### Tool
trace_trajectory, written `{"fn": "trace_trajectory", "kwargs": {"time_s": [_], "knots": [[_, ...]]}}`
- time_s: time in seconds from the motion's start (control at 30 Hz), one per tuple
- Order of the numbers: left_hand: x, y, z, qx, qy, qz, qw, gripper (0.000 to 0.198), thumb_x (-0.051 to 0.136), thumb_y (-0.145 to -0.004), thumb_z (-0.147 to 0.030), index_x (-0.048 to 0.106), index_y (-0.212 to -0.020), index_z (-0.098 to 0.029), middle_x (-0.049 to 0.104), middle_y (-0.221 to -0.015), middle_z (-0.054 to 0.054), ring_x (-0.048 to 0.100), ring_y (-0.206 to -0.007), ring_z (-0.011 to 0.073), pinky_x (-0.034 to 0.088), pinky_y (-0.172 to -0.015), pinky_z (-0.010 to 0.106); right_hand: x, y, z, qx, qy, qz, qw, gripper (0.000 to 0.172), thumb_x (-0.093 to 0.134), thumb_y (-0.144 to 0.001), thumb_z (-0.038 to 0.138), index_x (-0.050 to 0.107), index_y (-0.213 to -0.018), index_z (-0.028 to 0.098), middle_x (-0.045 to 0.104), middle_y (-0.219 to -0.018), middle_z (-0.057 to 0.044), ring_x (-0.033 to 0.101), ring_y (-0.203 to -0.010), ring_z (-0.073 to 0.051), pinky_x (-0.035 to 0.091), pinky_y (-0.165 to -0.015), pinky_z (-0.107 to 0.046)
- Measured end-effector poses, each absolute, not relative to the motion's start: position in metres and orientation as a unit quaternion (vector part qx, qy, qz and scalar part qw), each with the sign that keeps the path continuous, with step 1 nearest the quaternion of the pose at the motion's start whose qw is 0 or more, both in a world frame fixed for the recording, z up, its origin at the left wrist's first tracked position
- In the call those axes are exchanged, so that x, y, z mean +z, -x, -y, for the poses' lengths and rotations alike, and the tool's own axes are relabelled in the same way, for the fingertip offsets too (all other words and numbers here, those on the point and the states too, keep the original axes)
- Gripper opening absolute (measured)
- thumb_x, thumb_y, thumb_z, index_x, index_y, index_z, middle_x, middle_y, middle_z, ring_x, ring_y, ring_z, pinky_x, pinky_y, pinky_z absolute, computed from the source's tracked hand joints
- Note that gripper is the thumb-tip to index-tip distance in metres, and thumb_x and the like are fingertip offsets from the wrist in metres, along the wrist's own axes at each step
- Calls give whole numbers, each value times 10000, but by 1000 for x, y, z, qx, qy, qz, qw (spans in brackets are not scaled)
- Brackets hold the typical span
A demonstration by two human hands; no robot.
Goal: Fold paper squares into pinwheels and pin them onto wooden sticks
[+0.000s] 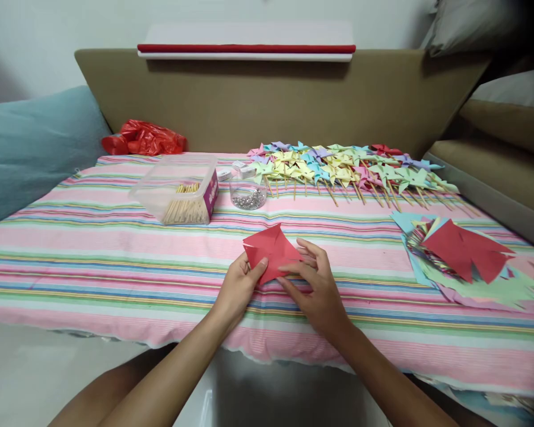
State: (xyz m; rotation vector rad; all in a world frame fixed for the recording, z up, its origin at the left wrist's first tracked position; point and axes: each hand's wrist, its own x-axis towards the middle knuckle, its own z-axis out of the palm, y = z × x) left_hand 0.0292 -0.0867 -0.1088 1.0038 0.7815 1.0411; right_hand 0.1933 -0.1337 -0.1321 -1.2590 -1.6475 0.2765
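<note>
A square of red paper (pixel 273 252) with slits cut in from its corners is held up above the striped cloth, near its front edge. My left hand (pixel 242 281) pinches its left lower side, thumb on top and fingers hidden beneath. My right hand (pixel 314 284) is at the paper's right edge, fingers apart, with fingertips at or just over the sheet; whether they grip it I cannot tell. Off to the right lies a pile of cut paper sheets in several colours, with a red sheet (pixel 467 249) on top.
Many paper pinwheels (pixel 338 169) on sticks lie at the back right. A clear plastic box (pixel 178 190) holds wooden sticks. Beside it stands a round clear tub (pixel 248 194) of small silvery pins. A red plastic bag (pixel 145 137) sits back left, near a blue cushion (pixel 40 148).
</note>
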Motion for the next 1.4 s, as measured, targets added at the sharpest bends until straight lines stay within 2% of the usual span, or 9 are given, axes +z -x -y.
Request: {"fn": "trace_trajectory", "kwargs": {"time_s": [0.13, 0.4, 0.5, 0.63, 0.87, 1.07, 1.2, 1.33, 1.4], "knots": [[-109, -30, 89, 458, -433, -346, 695, 279, 793, -813, -385, 711, -971, -170, 750, -833, 36, 684, -766, 180, 515, -811, 300, -129, -194, 130, 147, 535, 645, 525, 107, 634, -935, 299, 731, -945, 256, 497, -1386, -114, 526, -1285, -297, 452, -1072, -521], [-105, -32, 93, 445, -451, -379, 674, 333, 801, -794, -396, 722, -1011, -157, 783, -955, 93, 719, -921, 248, 517, -890, 354, -127, -189, 120, 196, 560, 552, 586, 84, 671, -865, 291, 705, -819, 230, 592, -1172, -110, 568, -1231, -272, 452, -1071, -458], [-108, -33, 93, 449, -466, -394, 653, 317, 823, -765, -396, 737, -968, -169, 775, -882, 62, 709, -865, 232, 522, -832, 333, -127, -188, 118, 200, 563, 544, 589, 76, 675, -849, 287, 712, -812, 232, 601, -1153, -105, 577, -1213, -276, 456, -1056, -454], [-112, -33, 91, 440, -494, -427, 617, 286, 794, -785, -443, 717, -781, -167, 699, -686, 25, 677, -771, 215, 505, -740, 310, -128, -188, 118, 199, 563, 549, 584, 73, 673, -839, 279, 706, -790, 235, 609, -1132, -101, 573, -1217, -281, 451, -1053, -459], [-112, -34, 91, 437, -514, -412, 613, 293, 723, -859, -447, 689, -794, -163, 671, -745, 24, 630, -786, 182, 472, -766, 288, -127, -188, 118, 204, 566, 555, 575, 82, 664, -837, 275, 693, -774, 232, 608, -1093, -101, 556, -1235, -281, 444, -1050, -446], [-113, -33, 92, 439, -531, -434, 581, 322, 718, -855, -469, 665, -779, -161, 626, -663, -11, 530, -614, 130, 388, -597, 246, -125, -187, 119, 258, 556, 506, 608, 164, 704, -834, 376, 622, -829, 234, 604, -1156, -96, 579, -1182, -270, 459, -1008, -436], [-107, -31, 92, 427, -565, -414, 572, 284, 752, -835, -427, 677, -909, -163, 698, -777, 15, 603, -690, 160, 425, -621, 252, -113, -197, 119, 413, 523, 369, 648, 333, 665, -865, 545, 598, -995, 247, 660, -1141, -69, 641, -1017, -225, 508, -898, -376], [-99, -29, 90, 401, -596, -338, 608, 398, 747, -856, -354, 616, -1195, -194, 735, -1082, 69, 675, -969, 220, 509, -821, 298, -93, -211, 122, 578, 442, 384, 569, 370, 709, -847, 526, 697, -1070, 231, 730, -1028, -48, 659, -970, -228, 503, -880, -344], [-96, -28, 89, 386, -598, -312, 629, 470, 747, -859, -333, 572, -1277, -209, 721, -1150, 78, 673, -1021, 226, 515, -868, 312, -88, -215, 125, 625, 419, 410, 516, 345, 761, -820, 471, 724, -1049, 216, 743, -991, -45, 663, -891, -216, 500, -832, -335]]}}
